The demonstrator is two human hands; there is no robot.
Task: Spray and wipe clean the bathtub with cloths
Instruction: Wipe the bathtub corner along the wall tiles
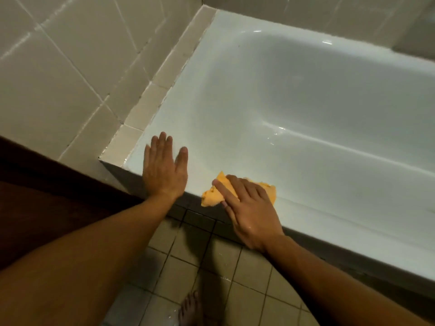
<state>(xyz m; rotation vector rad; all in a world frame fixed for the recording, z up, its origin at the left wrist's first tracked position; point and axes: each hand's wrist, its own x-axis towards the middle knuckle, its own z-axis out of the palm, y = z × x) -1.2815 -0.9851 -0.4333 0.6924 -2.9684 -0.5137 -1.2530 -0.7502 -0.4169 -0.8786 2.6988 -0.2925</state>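
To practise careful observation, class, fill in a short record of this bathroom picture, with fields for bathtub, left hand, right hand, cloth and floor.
bathtub: white, glossy, set in a corner of beige wall tiles; a few wet glints inside
left hand: flat, palm down on the tub's end rim, holding nothing
right hand: presses the cloth onto the near rim
cloth: orange, crumpled, partly covered by the right hand
floor: beige floor tiles with dark grout, wet patches; a bare foot at the bottom edge
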